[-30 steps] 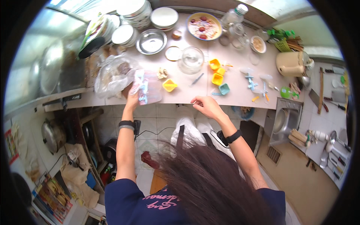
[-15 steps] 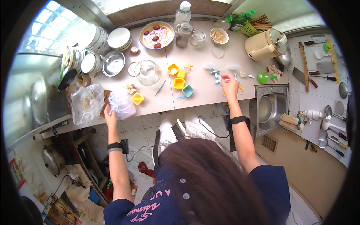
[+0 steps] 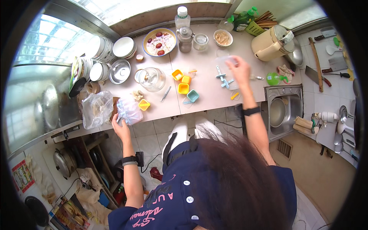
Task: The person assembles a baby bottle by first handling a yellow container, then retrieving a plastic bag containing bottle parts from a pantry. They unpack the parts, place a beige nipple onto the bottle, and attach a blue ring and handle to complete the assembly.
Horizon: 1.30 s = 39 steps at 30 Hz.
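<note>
My right hand (image 3: 240, 71), slightly smeared, is over the right part of the counter. Its fingers are closed on a translucent plastic piece (image 3: 225, 60). Just below lie light blue stick-like pieces with crossbars (image 3: 221, 73) and a small orange stick (image 3: 234, 96). At the counter's front edge on the left, my left hand (image 3: 122, 129) grips the edge of a pinkish plastic bag (image 3: 130, 111); its contents cannot be made out. Beside the bag sit a yellow cup (image 3: 144, 104) and a clump of pale dried food (image 3: 137, 95).
Mid-counter are yellow square cups (image 3: 183, 88), a teal cup (image 3: 193, 95), tweezers (image 3: 166, 94) and a glass jar (image 3: 152, 79). Behind stand a bowl with red dates (image 3: 160, 42) and a glass pitcher (image 3: 185, 39). Stacked bowls (image 3: 124, 47) stand left; a sink (image 3: 284, 111) is right.
My right hand has moved up and away from the blue pieces, lifting a translucent plastic piece. My left hand stays at the pinkish bag. The whole view has shifted slightly.
</note>
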Motion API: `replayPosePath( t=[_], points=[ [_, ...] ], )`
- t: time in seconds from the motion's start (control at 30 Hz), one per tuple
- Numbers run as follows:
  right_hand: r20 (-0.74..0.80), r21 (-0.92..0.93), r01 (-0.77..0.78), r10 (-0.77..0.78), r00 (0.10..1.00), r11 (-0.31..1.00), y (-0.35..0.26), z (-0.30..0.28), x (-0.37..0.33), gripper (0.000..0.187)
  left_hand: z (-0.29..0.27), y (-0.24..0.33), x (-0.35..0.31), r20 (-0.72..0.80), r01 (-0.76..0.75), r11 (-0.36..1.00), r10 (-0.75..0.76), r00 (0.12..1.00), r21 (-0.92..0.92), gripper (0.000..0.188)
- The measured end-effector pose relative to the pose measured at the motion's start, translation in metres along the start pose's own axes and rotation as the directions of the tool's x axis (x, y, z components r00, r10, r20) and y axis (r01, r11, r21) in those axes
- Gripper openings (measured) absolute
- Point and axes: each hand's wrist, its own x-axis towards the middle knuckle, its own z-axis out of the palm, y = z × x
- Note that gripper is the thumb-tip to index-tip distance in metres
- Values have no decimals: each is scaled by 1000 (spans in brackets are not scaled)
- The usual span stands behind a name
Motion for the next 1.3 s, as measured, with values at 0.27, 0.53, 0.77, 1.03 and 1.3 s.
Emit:
replayPosePath(
  t=[0.27, 0.53, 0.77, 1.03, 1.3],
  points=[
    [-57, 997, 51, -98, 994, -62, 99, -322, -69, 16, -7, 9, 12, -7, 66, 997, -66, 998, -49, 32],
    [-242, -269, -690, 646, 724, 673, 272, -288, -212, 42, 38, 28, 31, 246, -97, 992, 114, 963, -79, 25],
    [102, 133, -470, 459, 882, 873, 123, -261, -160, 37, 85, 43, 58, 177, -324, 933, 297, 939, 155, 27],
    [445, 223, -193, 76, 892, 956, -77, -200, -140, 33, 96, 47, 102, 293, -400, 878, 322, 900, 263, 21],
    [496, 562, -131, -206, 843, 817, -169, -145, -151, 24, -31, 203, 20, 70, -211, 790, 305, 950, -576, 24]
  ],
)
